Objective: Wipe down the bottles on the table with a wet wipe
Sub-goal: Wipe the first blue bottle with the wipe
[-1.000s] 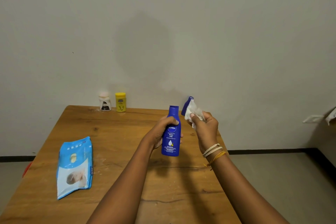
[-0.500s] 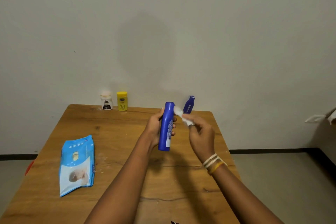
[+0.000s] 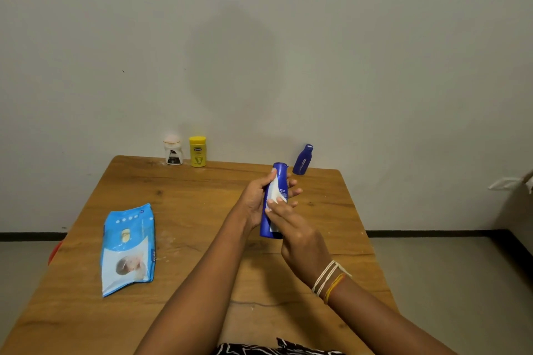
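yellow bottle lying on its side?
No, the yellow bottle stands upright at the table's far edge, beside the white jar.

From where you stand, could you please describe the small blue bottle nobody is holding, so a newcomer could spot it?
Start at the wooden table and follow its far edge along the wall to the right end. The small blue bottle stands there alone, leaning slightly. Unlike the white jar and yellow bottle at the left end, it is dark blue.
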`<action>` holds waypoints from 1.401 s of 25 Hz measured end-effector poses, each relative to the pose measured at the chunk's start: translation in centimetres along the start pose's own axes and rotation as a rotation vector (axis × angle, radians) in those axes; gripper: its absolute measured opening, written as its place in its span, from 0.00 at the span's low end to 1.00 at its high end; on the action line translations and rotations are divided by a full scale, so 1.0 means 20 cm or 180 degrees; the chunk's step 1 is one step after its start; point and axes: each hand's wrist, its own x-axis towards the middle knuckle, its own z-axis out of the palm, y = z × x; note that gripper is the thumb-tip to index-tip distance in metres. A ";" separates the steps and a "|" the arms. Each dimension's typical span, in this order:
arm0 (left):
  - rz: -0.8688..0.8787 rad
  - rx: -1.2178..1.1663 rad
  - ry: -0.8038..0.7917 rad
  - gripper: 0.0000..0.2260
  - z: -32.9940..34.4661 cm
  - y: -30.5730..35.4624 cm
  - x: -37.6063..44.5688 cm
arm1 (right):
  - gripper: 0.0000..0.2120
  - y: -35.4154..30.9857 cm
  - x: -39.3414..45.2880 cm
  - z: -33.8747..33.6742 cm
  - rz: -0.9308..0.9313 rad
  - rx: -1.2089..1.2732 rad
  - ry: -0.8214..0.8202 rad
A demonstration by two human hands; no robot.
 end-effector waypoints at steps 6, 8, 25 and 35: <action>0.0135 -0.0126 -0.0030 0.17 -0.01 0.04 0.02 | 0.24 0.02 -0.05 0.02 -0.0347 -0.0010 -0.0015; 0.0199 -0.0149 -0.0017 0.17 -0.03 0.06 0.02 | 0.22 0.03 -0.09 0.01 -0.0578 0.0101 -0.0138; 0.0513 -0.1015 -0.0275 0.17 -0.07 0.11 0.10 | 0.18 0.07 -0.03 -0.01 -0.0241 0.0414 0.0264; 0.0395 -0.1124 -0.0293 0.16 0.02 0.11 0.09 | 0.19 0.11 0.26 -0.02 0.0988 0.1457 0.0399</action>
